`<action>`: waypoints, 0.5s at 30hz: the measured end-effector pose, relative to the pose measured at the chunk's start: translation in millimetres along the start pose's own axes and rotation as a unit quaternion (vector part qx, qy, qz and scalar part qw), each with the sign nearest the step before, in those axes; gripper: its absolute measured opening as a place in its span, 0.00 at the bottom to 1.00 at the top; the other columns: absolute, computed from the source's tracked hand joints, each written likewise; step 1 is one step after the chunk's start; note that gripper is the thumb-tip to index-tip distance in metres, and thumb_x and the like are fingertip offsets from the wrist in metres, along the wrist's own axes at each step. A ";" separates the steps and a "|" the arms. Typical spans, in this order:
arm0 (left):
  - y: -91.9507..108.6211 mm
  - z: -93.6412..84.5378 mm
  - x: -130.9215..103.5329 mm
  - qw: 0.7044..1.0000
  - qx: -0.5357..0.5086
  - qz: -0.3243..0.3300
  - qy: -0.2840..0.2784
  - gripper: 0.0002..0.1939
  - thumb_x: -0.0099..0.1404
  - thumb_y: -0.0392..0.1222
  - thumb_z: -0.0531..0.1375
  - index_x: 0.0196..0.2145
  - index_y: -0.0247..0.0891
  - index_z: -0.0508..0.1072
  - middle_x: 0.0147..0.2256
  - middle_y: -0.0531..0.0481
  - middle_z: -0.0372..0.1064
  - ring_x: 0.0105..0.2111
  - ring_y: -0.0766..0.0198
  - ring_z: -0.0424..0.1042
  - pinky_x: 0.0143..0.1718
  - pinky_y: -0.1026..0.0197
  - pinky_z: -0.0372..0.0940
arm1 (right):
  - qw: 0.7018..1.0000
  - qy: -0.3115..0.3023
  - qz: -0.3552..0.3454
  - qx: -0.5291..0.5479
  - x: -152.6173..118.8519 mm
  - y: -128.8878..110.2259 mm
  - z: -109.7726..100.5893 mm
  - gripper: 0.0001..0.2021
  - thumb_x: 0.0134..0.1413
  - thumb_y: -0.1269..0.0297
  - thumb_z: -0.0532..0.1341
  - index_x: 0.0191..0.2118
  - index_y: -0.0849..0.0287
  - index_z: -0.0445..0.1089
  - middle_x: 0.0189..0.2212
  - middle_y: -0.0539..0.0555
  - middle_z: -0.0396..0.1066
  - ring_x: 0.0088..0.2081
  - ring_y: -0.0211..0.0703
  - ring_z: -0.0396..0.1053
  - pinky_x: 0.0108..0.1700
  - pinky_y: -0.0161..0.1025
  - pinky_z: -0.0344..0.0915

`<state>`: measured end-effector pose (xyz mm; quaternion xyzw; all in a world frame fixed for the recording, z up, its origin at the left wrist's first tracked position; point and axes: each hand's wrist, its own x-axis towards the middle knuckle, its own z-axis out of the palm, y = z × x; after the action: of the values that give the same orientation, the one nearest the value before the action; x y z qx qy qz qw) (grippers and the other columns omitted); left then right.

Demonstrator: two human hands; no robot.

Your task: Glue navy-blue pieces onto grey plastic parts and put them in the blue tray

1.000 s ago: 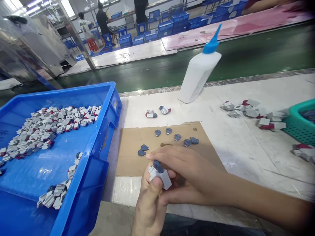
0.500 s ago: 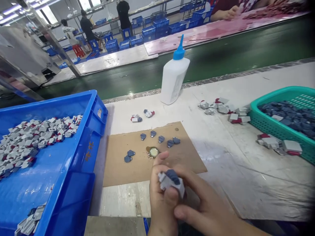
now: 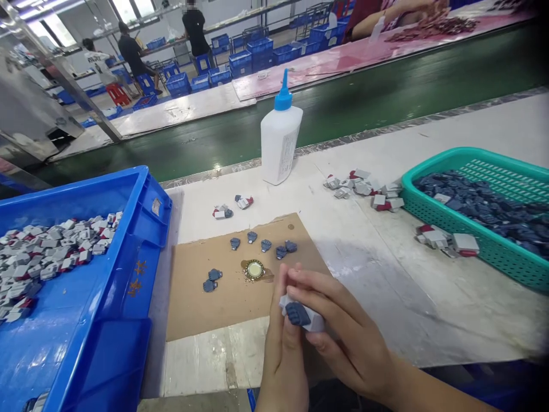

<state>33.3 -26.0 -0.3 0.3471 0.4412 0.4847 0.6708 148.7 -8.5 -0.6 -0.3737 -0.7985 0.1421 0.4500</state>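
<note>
Between my left hand [image 3: 285, 357] and my right hand [image 3: 358, 337], just past the table's front edge, is a light grey plastic toy part [image 3: 316, 321]. A dark blue piece shaped like a fist [image 3: 297, 314] sits on it, its moulded fingers facing up. Both hands are closed about the part, the left thumb under the blue fist and the right fingers along the far side. Beyond them lies a cardboard sheet [image 3: 193, 312] with several loose blue fists [image 3: 266, 245]. An upturned bottle cap [image 3: 254, 269] rests there amid a wet, shiny patch.
To the left stands a blue crate [image 3: 103, 274] of grey and red parts. A white bottle with blue nozzle [image 3: 281, 143] is upright behind the cardboard. At right are a green basket [image 3: 446, 229] of blue pieces and grey-red parts [image 3: 446, 240]. A green conveyor [image 3: 364, 97] runs behind.
The toy part has been turned, so the blue fist's fingers now show. My right fingers have moved over its far side. The whole scene has shifted left as the camera moved.
</note>
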 end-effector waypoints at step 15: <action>17.7 5.5 16.8 0.908 0.377 0.185 -0.002 0.18 0.66 0.42 0.47 0.54 0.46 0.57 0.56 0.51 0.57 0.57 0.59 0.52 0.58 0.51 0.53 | 0.974 -0.169 0.141 -0.050 15.3 41.2 -12.1 0.15 0.55 0.56 0.49 0.35 0.59 0.69 0.29 0.55 0.68 0.28 0.41 0.65 0.28 0.37 0.58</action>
<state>34.7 -5.0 13.3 0.6503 0.5178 0.3969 0.3891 173.2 29.3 -7.7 -0.4747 -0.8085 0.2252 0.2650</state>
